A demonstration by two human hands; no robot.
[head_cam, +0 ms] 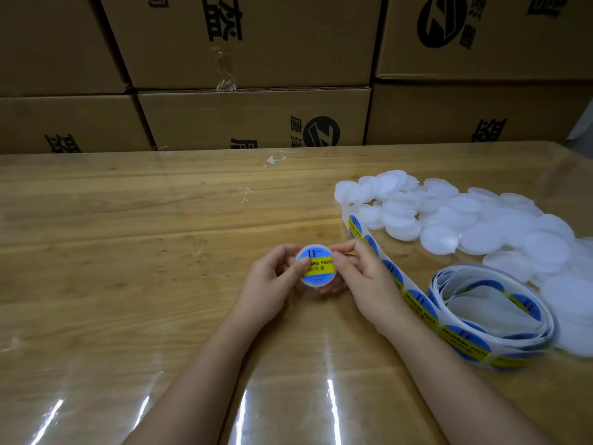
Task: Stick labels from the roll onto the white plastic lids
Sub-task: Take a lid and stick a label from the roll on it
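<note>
A white plastic lid (pixel 317 281) with a round blue and yellow label (pixel 316 263) on its top is held over the middle of the table. My left hand (pixel 269 284) grips its left side, thumb on the label. My right hand (pixel 362 274) grips its right side, thumb at the label's edge. To the right lies the loose label roll (pixel 487 319), its strip of blue and yellow labels running back behind my right hand. A heap of plain white lids (pixel 465 220) lies at the right.
The wooden table (pixel 128 252) has a glossy clear cover. Stacked cardboard boxes (pixel 256 120) form a wall along the far edge. A small scrap of clear tape (pixel 274 160) lies near the back edge.
</note>
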